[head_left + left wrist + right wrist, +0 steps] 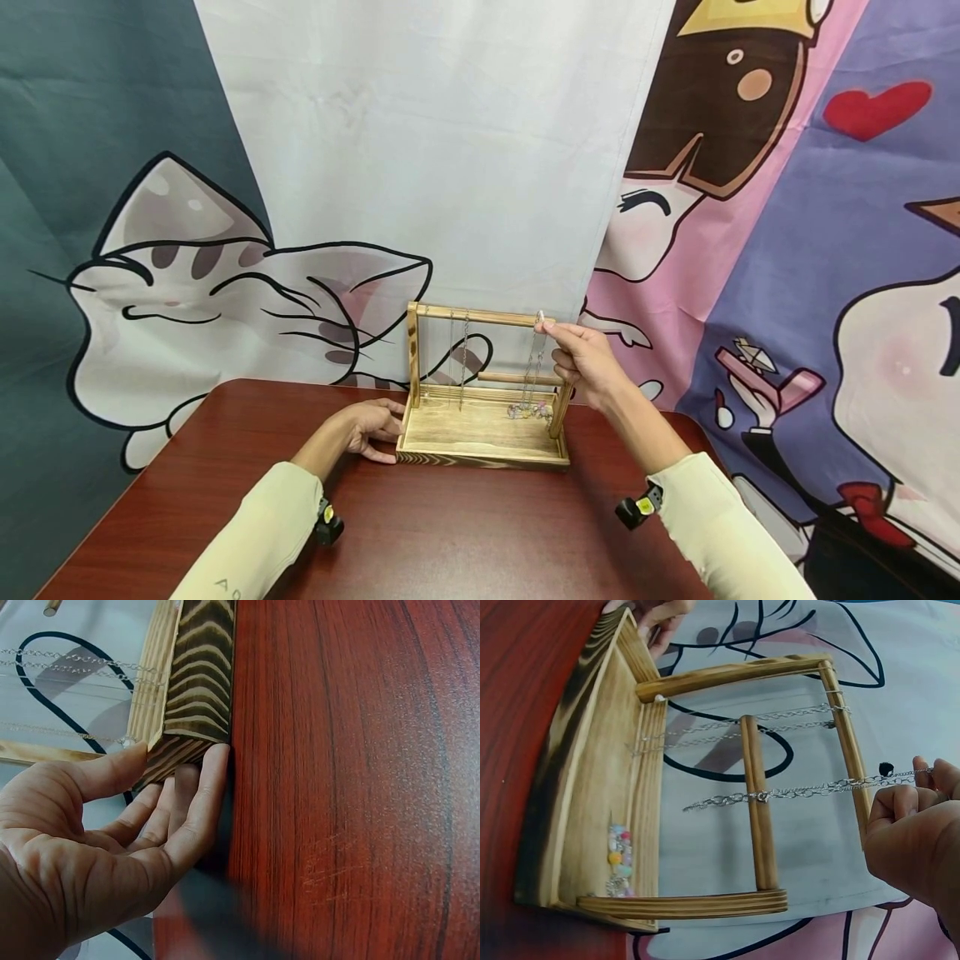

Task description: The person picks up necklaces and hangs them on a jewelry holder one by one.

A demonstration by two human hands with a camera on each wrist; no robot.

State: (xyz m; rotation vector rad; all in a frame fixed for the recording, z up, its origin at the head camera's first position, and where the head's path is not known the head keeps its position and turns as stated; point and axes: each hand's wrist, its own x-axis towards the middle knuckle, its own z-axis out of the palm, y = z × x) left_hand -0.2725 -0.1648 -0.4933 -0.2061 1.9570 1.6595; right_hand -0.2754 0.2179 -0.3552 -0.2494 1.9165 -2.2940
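A wooden jewelry stand [491, 317] with a shallow tray base [457, 433] stands on the table. My left hand [371, 427] holds the tray's left end, with the thumb [127, 766] at the rim and the fingers against the outer wall. Near the right end of the top bar, my right hand [588, 362] pinches a silver chain necklace [802, 792], which hangs down from the fingertips. Colored beads [620, 855] lie in the tray's right part; whether they join this chain I cannot tell. Other thin chains [464, 358] hang from the bar's left half.
The reddish-brown tabletop [450, 533] extends in front of the stand and to both sides. Close behind it hangs a printed cloth backdrop [450, 167] with cartoon figures. A lower crossbar [759, 802] runs across the stand's back right.
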